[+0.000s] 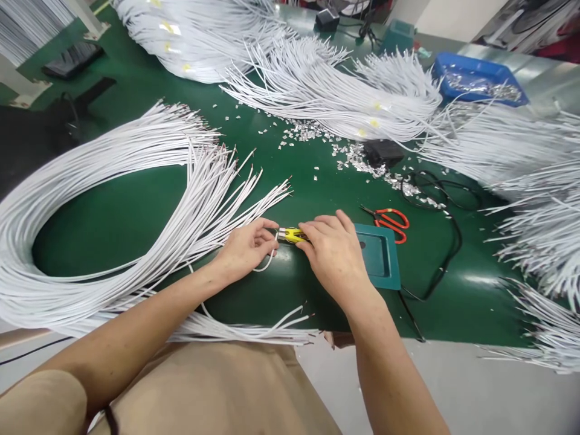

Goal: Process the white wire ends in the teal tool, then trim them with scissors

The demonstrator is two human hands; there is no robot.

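Over the green table, my left hand (247, 251) pinches a white cable (268, 263) near its end, with the cable curling below the fingers. My right hand (335, 254) is closed round a small yellow-and-black plier-like tool (294, 235), its palm facing down. The tool's metal tip points left and meets the cable at my left fingertips; whether its jaws grip the cable I cannot make out. Left of my hands lies a large looped bundle of white cables (154, 241), their stripped ends fanned towards me. Beside my right hand is a teal shallow tray-like block (390, 281).
Red-handled scissors (393, 225) lie right of the hands, near a black cord (446, 266). Small silvery scraps (308, 130) are scattered around a black block (383, 153). More cable bundles (335, 96) fill the back and right (534, 229). A blue bin (480, 99) holds metallic pieces.
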